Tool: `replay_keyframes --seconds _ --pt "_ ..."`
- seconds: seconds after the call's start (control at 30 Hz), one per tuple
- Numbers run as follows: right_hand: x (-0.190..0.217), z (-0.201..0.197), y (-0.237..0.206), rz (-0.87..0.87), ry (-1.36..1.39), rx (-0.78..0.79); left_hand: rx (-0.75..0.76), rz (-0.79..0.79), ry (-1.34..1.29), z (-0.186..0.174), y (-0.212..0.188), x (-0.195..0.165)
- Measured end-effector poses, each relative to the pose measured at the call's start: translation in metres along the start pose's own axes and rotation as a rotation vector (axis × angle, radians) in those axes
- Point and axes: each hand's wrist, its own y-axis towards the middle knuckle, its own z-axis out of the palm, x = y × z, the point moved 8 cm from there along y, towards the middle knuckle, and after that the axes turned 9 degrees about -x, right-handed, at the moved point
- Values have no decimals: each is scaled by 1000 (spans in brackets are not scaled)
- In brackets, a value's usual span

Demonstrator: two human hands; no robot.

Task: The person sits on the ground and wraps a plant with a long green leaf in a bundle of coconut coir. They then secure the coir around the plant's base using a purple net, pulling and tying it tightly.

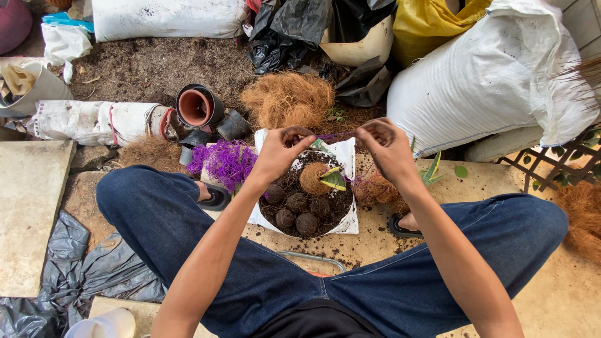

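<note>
From my remote seat: my left hand (280, 152) and right hand (387, 149) are raised with fingers pinched, a purple strand (335, 135) stretched between them above a white sack (345, 156) of dark soil balls (295, 209). Purple twine (225, 161) lies at nine o'clock of the sack, coconut fibre (288, 99) at twelve, terracotta pots (197, 106) at ten.

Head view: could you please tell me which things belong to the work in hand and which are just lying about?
In use: left hand and right hand stretching purple string; fibre-wrapped ball; soil bag; soil balls.

Lying about: terracotta pot; white sack; loose coir pile; yellow bag.
</note>
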Motion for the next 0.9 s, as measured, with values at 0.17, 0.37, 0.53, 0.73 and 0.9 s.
replay_keyframes --seconds 0.17,0.37,0.53,0.73,0.9 --pt "-11 -17 7 10 13 -120 -123 -110 -70 -13 11 21" --pt "-37 5 12 351 698 84 -102 -392 -685 -8 12 51" --pt "-44 27 2 556 812 181 -93 -444 -732 -8 2 53" --pt "-41 45 -1 642 788 160 21 -489 -771 14 -3 36" --pt "-36 50 1 595 829 174 143 -358 -817 48 16 19"
